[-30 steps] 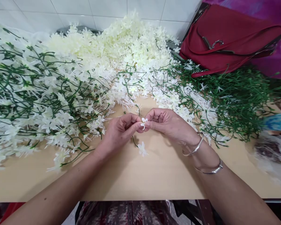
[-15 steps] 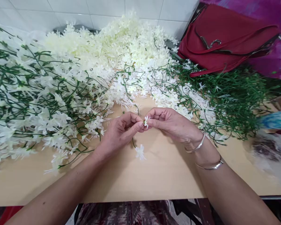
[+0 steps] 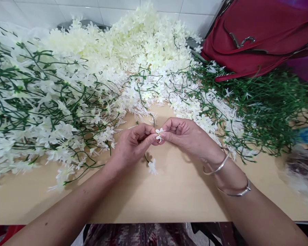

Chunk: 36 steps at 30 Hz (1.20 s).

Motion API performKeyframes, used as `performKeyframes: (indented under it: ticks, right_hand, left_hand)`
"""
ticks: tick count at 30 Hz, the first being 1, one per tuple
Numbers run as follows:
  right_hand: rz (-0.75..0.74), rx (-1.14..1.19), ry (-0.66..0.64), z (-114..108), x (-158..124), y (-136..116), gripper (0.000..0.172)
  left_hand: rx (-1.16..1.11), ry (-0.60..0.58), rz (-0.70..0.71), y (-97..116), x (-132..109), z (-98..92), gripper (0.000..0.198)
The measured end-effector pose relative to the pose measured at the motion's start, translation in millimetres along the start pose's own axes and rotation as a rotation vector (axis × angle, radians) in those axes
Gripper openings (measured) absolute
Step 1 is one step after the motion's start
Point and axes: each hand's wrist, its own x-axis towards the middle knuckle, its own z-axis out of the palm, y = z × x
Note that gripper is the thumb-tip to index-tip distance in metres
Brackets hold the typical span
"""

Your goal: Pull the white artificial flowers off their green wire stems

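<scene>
A small white artificial flower [image 3: 158,134] is pinched between my two hands above the middle of the table. My left hand [image 3: 135,141] grips it from the left with thumb and forefinger, where the green stem is mostly hidden by the fingers. On the other side, my right hand [image 3: 186,138] pinches the petals at their edge. Below my left fingers hangs a second white flower [image 3: 152,167] on a green stem, seemingly part of the same sprig. Two silver bangles [image 3: 233,193] circle my right wrist and forearm.
Finished-looking white sprigs with green stems [image 3: 48,102] heap up on the left. Loose cream blossoms [image 3: 143,41] pile against the tiled wall. Bare green stems [image 3: 269,106] lie on the right under a red handbag [image 3: 246,41]. A clear plastic bag [image 3: 303,171] sits at the right edge.
The held flower has turned so its petals face me more openly. My hands stay nearly in place, while the view has shifted slightly.
</scene>
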Motion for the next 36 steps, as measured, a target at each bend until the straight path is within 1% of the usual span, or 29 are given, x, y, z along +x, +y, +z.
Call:
performKeyframes:
  ticks: [6, 9, 11, 13, 16, 17, 19, 21, 23, 25, 26, 28, 29, 30, 32, 34, 36]
  right_hand:
    - [-0.040, -0.027, -0.001, 2, 1, -1, 0.033]
    - [-0.131, -0.112, 0.063, 2, -1, -5, 0.033]
    - [-0.210, -0.229, 0.150, 0, -3, -7, 0.029]
    - [-0.273, -0.372, 0.204, -2, -6, -8, 0.022]
    - [-0.305, -0.635, 0.170, -4, -8, -6, 0.015]
    - [-0.303, -0.728, 0.149, -3, -8, -4, 0.016]
    - [-0.315, -0.876, 0.145, -1, -7, 1, 0.026]
    - [-0.359, -0.973, 0.154, 2, -5, 5, 0.037]
    - [-0.424, -1.049, 0.128, 5, -3, 9, 0.039]
    - [-0.468, -1.098, 0.095, 5, -2, 11, 0.032]
    - [-0.470, -1.108, 0.106, 4, -2, 10, 0.026]
    - [-0.430, -1.113, 0.189, -1, -1, 8, 0.014]
    - [-0.398, -1.123, 0.245, -4, -1, 6, 0.010]
    - [-0.367, -1.144, 0.299, -8, -2, 4, 0.010]
    - [-0.330, -1.199, 0.372, -15, -2, 0, 0.015]
    - [-0.337, -1.216, 0.409, -19, -3, -2, 0.017]
    - [-0.378, -1.163, 0.431, -21, -3, -2, 0.015]
  left_hand:
    - [-0.053, -0.003, 0.031, 1, 2, 2.9, 0.019]
    - [-0.040, 0.054, 0.049, 6, 2, 4.6, 0.019]
    - [-0.013, 0.125, 0.061, 9, 1, 4.4, 0.018]
    - [0.005, 0.189, 0.087, 11, -1, 3.4, 0.016]
    - [0.035, 0.256, 0.149, 12, -4, 2.3, 0.013]
    - [0.050, 0.273, 0.168, 13, -5, 2.6, 0.012]
    - [0.079, 0.325, 0.217, 13, -7, 4.2, 0.011]
    - [0.093, 0.415, 0.297, 14, -8, 6.5, 0.009]
    - [0.114, 0.535, 0.409, 15, -6, 7.5, 0.009]
    - [0.157, 0.672, 0.525, 17, -1, 5.2, 0.011]
    - [0.185, 0.742, 0.578, 18, 2, 2.6, 0.011]
    - [0.230, 0.880, 0.678, 21, 8, -5.0, 0.014]
    - [0.249, 0.940, 0.725, 23, 10, -9.2, 0.016]
    - [0.271, 0.994, 0.757, 24, 11, -13.1, 0.018]
    - [0.335, 1.080, 0.747, 29, 10, -18.5, 0.027]
    - [0.422, 1.149, 0.635, 33, 5, -20.1, 0.043]
    - [0.507, 1.182, 0.534, 37, -1, -19.5, 0.062]
